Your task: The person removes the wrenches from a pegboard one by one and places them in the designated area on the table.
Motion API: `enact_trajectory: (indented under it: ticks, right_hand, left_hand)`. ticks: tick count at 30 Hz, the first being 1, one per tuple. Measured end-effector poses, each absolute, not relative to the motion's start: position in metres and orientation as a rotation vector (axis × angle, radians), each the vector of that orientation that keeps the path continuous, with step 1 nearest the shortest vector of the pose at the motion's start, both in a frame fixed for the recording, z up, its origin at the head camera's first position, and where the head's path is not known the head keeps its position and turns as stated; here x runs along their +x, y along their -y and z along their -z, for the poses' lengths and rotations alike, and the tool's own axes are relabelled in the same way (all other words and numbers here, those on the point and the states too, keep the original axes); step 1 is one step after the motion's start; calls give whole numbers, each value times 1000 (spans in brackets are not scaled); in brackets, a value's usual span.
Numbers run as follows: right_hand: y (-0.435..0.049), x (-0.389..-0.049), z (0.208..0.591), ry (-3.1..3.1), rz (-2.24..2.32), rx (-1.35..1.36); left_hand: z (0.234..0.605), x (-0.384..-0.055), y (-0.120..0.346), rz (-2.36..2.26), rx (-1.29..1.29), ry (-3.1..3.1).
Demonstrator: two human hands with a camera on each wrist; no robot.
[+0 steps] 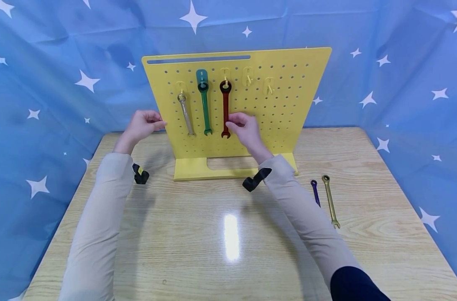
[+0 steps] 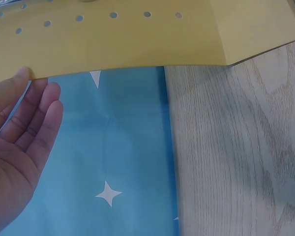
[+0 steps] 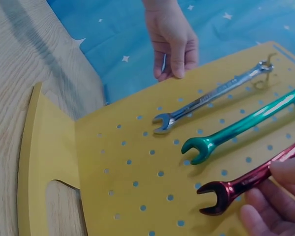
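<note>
A yellow pegboard stands upright on the table. My left hand pinches its left edge, with the thumb on the front and fingertips behind. A red combination wrench hangs by its ring end on a hook. Its lower shaft is between the thumb and fingers of my right hand; the open end points down past the fingers. Beside it hang a green wrench on a teal hook and a silver wrench on a yellow hook.
Two yellow hooks at the board's upper right hold nothing. A gold wrench and a purple wrench, partly hidden by my right sleeve, lie on the wooden table. A blue star-patterned cloth hangs behind.
</note>
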State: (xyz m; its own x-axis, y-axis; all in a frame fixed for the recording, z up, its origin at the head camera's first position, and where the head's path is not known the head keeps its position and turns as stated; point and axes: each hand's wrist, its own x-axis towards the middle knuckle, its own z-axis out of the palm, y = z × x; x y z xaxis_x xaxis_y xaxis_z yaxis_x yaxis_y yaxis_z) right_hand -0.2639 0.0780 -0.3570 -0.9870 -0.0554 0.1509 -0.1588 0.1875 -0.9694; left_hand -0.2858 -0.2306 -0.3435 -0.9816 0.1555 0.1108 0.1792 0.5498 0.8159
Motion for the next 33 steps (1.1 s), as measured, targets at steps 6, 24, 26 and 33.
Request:
enact_trajectory:
  ticks: [6, 24, 26, 33]
  right_hand:
    - [-79, -260, 359, 2343, -1916, 253]
    - [-94, -221, 341, 2247, -2205, 470]
    - [-95, -217, 337, 2233, -2259, 481]
    - [-96, -206, 323, 2175, -2429, 458]
  left_hand:
    - [344, -286, 230, 1449, -316, 2737]
    - [346, -286, 230, 1454, -306, 2740]
    - [345, -286, 230, 1468, -310, 2739]
    - [345, -286, 231, 1468, -313, 2737]
